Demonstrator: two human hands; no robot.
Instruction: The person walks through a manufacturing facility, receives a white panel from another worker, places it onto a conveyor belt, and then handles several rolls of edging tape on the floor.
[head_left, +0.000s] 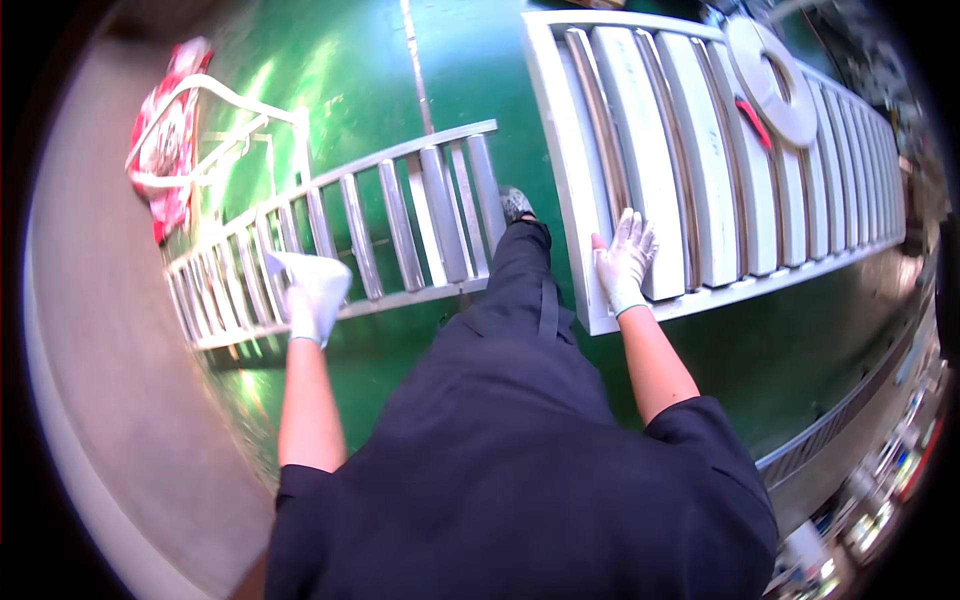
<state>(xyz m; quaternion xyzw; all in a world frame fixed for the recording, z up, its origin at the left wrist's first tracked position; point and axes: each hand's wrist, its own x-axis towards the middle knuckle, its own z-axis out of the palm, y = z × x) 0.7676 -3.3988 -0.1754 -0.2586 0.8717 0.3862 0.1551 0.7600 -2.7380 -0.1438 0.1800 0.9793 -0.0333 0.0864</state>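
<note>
My left hand [309, 318], in a white glove, is raised near a low metal roller conveyor [380, 298]. Its fingers close around a white, sheet-like piece [318, 275] that flares out above the hand; blur hides what it is made of. On my right, a second frame [575, 215] carries metal rollers with long white bars [640, 150] between them. My right hand [626, 258], gloved too, lies with spread fingers at the near end of the first bar and holds nothing.
A large white tape roll [770, 82] and a red-handled tool [753, 122] rest on the bars. At the far left stands a white tubular frame [215, 90] beside a red-and-white bag [165, 150]. The floor [480, 60] is green. Assorted items line the right edge.
</note>
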